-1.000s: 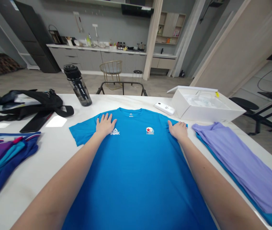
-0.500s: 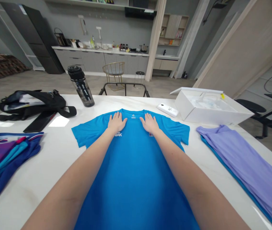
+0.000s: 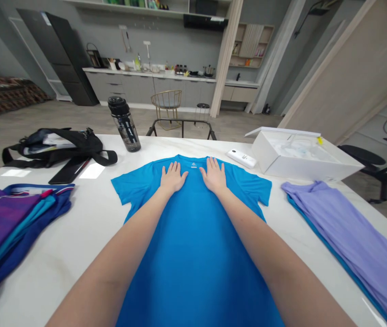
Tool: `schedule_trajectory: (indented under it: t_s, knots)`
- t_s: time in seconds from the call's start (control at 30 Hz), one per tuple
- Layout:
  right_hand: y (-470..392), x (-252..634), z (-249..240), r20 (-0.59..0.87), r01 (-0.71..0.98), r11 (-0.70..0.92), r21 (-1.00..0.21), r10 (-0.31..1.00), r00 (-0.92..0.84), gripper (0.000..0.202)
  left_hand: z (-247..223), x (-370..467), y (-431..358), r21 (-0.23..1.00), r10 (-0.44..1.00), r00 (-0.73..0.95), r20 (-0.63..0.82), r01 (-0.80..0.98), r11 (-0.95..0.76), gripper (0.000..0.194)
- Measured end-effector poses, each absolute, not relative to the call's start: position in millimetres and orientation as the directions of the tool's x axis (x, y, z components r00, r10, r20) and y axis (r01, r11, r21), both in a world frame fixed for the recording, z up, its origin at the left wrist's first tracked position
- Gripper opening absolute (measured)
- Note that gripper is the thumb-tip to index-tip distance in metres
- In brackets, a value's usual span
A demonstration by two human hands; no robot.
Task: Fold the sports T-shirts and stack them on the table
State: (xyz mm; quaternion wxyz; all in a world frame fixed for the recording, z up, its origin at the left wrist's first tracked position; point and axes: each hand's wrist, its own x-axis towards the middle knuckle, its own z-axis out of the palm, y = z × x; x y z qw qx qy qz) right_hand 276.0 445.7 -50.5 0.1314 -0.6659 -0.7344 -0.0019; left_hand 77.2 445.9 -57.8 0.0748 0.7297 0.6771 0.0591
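As we face a white marbled table, folded clothes in purple, turquoise and dark blue lie at the far left, running out of view. Behind them rests a floppy black bag, with a flat black slab, likely a phone, partly beneath it. Next, near the table's far edge, stands a clear, black-lidded bottle.

In the middle, a bright blue T-shirt lies spread out, collar away from us, its lower end beyond our view. Our left hand rests on the upper chest, fingers fanned wide; our right hand lies across from it beside the collar, fingers slightly apart, thumb pointing inward. Neither grasps anything.

A second ago our right hand was out at the right sleeve; now it has come inward, so both hands flank the neckline. We judge that this puts any smoothing on the upper front and leaves the right sleeve and left sleeve unheld.

Beyond the right shoulder lies a slim white device, near an open white box. Farthest right, a folded lavender garment covers most of a blue one.
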Motion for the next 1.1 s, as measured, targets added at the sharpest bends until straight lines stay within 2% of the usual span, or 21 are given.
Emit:
schedule_trajectory:
  t_s: [0.17,0.33,0.6,0.97,1.1]
  knots:
    - [381,277,-54,0.045,0.974,0.118,-0.194,0.993,-0.111,0.076,-58,84,389,0.173,0.990,0.138,0.013,0.975,-0.138,0.080]
    - [328,279,-53,-0.016,0.977,0.122,-0.173,0.992,-0.127,0.074,-56,96,333,0.159,0.984,0.173,0.038,0.971,-0.177,0.075]
    - [250,279,-46,0.005,0.973,0.176,-0.152,0.984,-0.177,0.062,-56,111,244,0.141,0.961,0.257,0.098,0.953,-0.269,0.064]
    - [141,296,-34,-0.006,0.967,0.192,-0.166,0.981,-0.195,0.064,-48,105,132,0.122,0.959,0.253,0.130,0.956,-0.268,0.063]
    - [102,295,-32,0.058,0.956,0.239,-0.170,0.971,-0.233,0.062,-45,114,91,0.123,0.950,0.276,0.148,0.948,-0.295,0.063]
